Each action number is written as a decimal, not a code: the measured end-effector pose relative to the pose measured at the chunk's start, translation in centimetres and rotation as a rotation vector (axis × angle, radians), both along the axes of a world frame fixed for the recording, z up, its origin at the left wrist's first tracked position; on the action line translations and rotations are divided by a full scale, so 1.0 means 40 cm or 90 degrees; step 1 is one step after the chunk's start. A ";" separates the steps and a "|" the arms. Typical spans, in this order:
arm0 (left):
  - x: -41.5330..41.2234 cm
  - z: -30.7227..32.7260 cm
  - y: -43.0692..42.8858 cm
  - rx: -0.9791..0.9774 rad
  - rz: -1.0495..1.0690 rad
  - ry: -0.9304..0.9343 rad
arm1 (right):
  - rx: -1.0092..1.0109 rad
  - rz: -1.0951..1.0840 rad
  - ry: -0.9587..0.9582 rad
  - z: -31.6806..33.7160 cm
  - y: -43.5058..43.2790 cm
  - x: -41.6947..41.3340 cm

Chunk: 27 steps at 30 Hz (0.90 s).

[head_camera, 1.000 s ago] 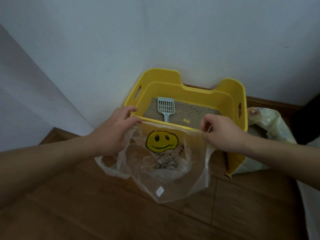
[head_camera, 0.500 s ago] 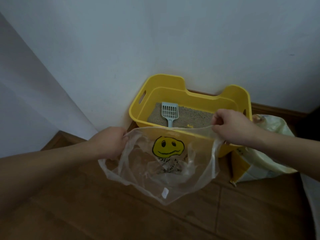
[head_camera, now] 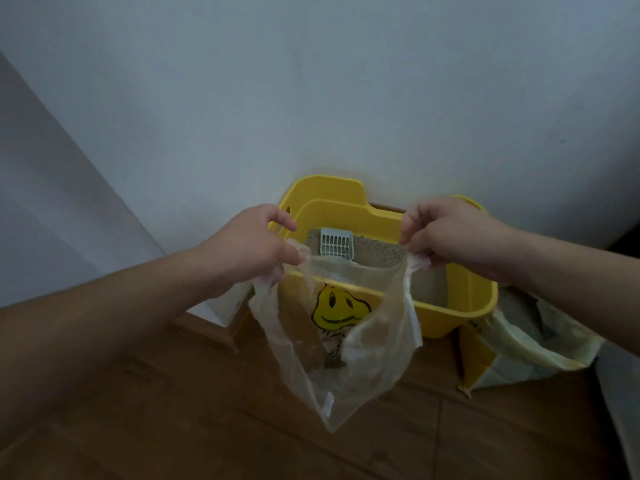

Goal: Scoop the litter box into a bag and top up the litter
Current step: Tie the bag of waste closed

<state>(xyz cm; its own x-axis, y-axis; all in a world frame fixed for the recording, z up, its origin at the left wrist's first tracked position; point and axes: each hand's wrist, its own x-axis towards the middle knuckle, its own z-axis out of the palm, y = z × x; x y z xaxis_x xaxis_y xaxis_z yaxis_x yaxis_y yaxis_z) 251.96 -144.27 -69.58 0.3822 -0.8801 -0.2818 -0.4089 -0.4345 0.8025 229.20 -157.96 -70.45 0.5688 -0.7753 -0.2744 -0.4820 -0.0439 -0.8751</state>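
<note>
Both hands are higher than half a second ago, and the clear plastic bag (head_camera: 346,368) has come up with them: it no longer sags wide and low over the floor but hangs long and narrow in front of the near wall of the yellow litter box (head_camera: 462,306). The left hand (head_camera: 249,245) pinches the bag's left top corner between thumb and curled fingers. The right hand (head_camera: 450,233) has its fingers closed round the bunched right top corner. The bag's upper edge is pulled taut between them, level with the box's near rim. A yellow smiley face (head_camera: 337,308) is printed on the bag, and a small dark clump (head_camera: 334,364) lies low inside it. Whether the bag's bottom tip touches the floor cannot be told.

The litter box stands on the wooden floor (head_camera: 156,410) with its back against the pale wall (head_camera: 311,98). Inside it a pale blue slotted scoop (head_camera: 335,244) rests on the grey litter (head_camera: 379,252) near the box's back left corner. Just beside the box's right wall, on the floor, stands an opened litter sack (head_camera: 519,344), its top slumped.
</note>
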 end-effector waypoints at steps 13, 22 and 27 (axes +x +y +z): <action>-0.080 0.090 -0.036 -0.189 -0.099 0.163 | -0.149 0.167 0.030 0.094 0.005 0.044; -0.081 0.078 -0.034 -0.221 -0.038 0.060 | -0.295 0.084 -0.018 0.114 0.018 0.029; -0.064 0.104 -0.031 -0.324 -0.039 0.049 | -0.268 0.034 -0.157 0.147 0.032 0.030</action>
